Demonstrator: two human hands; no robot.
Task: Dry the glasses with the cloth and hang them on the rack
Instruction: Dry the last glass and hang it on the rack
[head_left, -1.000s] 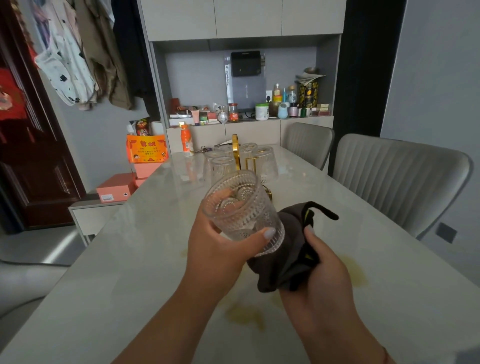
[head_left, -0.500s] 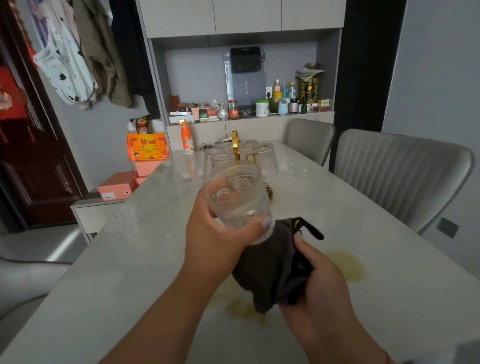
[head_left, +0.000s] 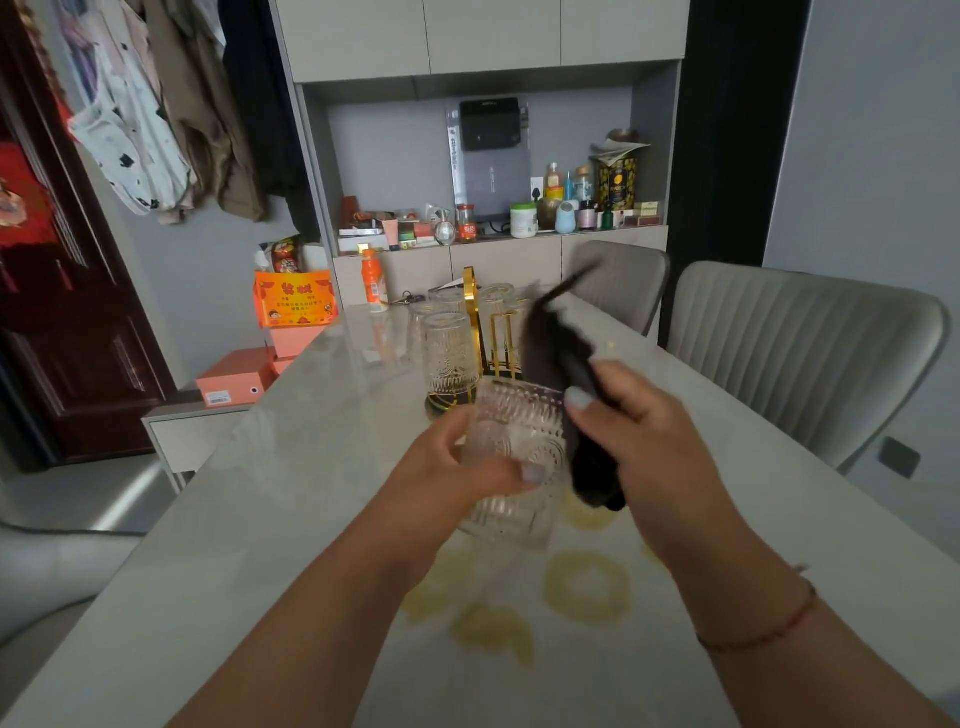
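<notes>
Glass (head_left: 511, 457) in left hand (head_left: 447, 478), cloth (head_left: 558, 353) in right hand (head_left: 644, 441)

a long pale marble-look table (head_left: 270, 509) runs away from the camera toward a wall cabinet. on its near part lie several yellowish ring-shaped stains (head_left: 586, 586), some whole circles, some only arcs. toward the far end stands a gold rack (head_left: 471, 332) on a dark round base, with clear patterned glasses (head_left: 448, 358) set upside down around it; how many there are cannot be told, as they overlap. beyond the rack, near the far left corner, an orange bottle (head_left: 373, 280) stands upright, and just right of it lie small dark items, too small to make out. the tabletop is glossy and reflects the bottle.
</notes>
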